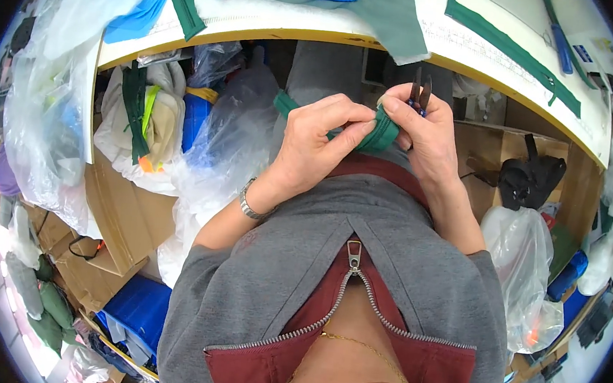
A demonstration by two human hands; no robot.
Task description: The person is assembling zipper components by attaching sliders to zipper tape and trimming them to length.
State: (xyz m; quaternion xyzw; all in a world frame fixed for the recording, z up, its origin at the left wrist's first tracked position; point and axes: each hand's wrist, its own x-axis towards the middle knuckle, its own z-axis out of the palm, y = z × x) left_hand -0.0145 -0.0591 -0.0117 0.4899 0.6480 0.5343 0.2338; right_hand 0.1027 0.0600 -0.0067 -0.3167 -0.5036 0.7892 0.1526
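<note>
A green zipper (378, 137) is stretched between my two hands above my lap, just in front of the table edge. My left hand (321, 139) pinches it with thumb and forefinger, and one end of the strip sticks out to the left behind that hand. My right hand (426, 132) grips the folded part of the zipper between thumb and fingers. Dark thread snips (421, 94) are also tucked in the right hand, their blades pointing toward the table. Part of the zipper is hidden behind my fingers.
On the white tabletop (305, 24) lie another green zipper (508, 52) at right and green zipper pieces (181, 1) at left. A blue-handled tool (562, 52) rests far right. Plastic bags (229, 120) and cardboard boxes (128, 210) crowd the left; a black strap bundle (531, 177) sits at right.
</note>
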